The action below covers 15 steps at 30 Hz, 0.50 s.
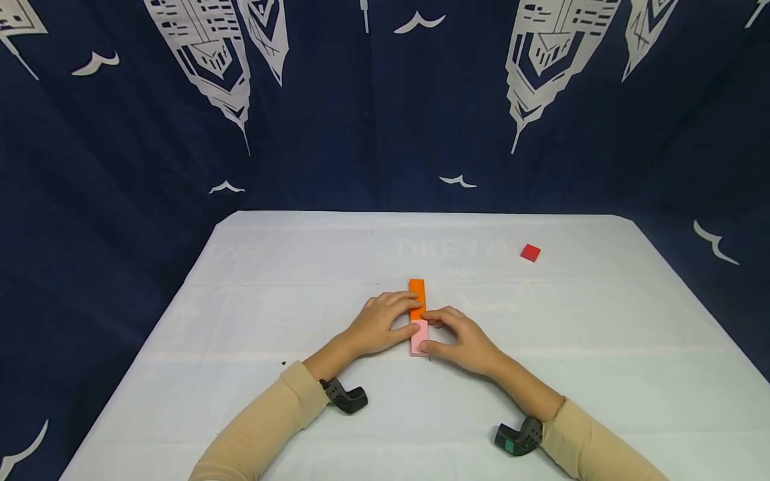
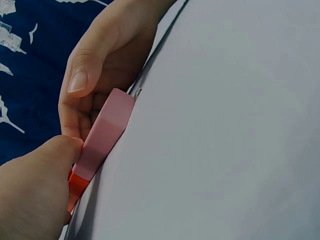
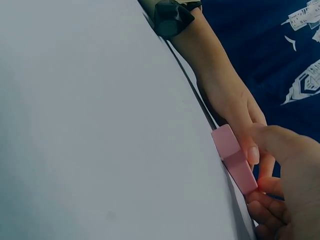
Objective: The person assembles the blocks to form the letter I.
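Two small flat-sided blocks lie end to end in a line on the white table: an orange block [image 1: 417, 287] farther off and a pink block [image 1: 420, 339] nearer. My left hand [image 1: 380, 324] reaches in from the left, fingers stretched over the orange block and thumb tip on the pink one. From the other side, my right hand [image 1: 466, 341] has its thumb at the pink block's right edge and bent fingers beside the joint between the blocks. The left wrist view shows the pink block [image 2: 107, 130] with its end against the orange block [image 2: 77, 189]. In the right wrist view the fingers hide the orange block.
A red square piece [image 1: 531, 252] lies alone toward the back right of the white table [image 1: 289, 267]. A dark speck [image 1: 284, 363] shows left of my left forearm. Behind the table hangs a navy curtain [image 1: 373, 133] with pale printed buildings and birds.
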{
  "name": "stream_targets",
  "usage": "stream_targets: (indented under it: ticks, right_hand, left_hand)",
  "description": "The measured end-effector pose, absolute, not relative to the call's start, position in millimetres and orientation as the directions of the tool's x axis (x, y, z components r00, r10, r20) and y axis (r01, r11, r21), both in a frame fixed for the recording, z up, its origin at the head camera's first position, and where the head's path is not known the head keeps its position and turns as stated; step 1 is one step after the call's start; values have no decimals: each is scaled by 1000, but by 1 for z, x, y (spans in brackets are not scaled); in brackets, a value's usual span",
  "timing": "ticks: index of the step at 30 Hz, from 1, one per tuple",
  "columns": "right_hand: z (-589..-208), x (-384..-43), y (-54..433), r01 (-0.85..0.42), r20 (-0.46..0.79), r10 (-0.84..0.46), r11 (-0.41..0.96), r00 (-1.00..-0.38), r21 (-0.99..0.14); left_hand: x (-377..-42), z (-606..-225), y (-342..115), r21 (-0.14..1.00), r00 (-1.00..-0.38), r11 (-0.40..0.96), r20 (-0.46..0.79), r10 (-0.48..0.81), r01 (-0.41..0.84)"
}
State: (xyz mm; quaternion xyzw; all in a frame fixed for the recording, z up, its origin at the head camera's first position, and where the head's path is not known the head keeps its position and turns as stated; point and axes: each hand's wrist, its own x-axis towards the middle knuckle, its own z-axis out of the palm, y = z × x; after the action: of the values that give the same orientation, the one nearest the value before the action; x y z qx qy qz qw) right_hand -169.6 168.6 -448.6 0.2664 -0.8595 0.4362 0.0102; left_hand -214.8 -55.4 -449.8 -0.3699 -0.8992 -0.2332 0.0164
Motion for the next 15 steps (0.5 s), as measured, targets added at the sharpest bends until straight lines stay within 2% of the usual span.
stream_targets:
  ticks: [15]
  right_hand:
    - [-430, -186, 183, -391, 160, -465, 457, -871, -799]
  left_hand:
    - [-215, -449, -55, 421, -733, 621, 184, 655, 661]
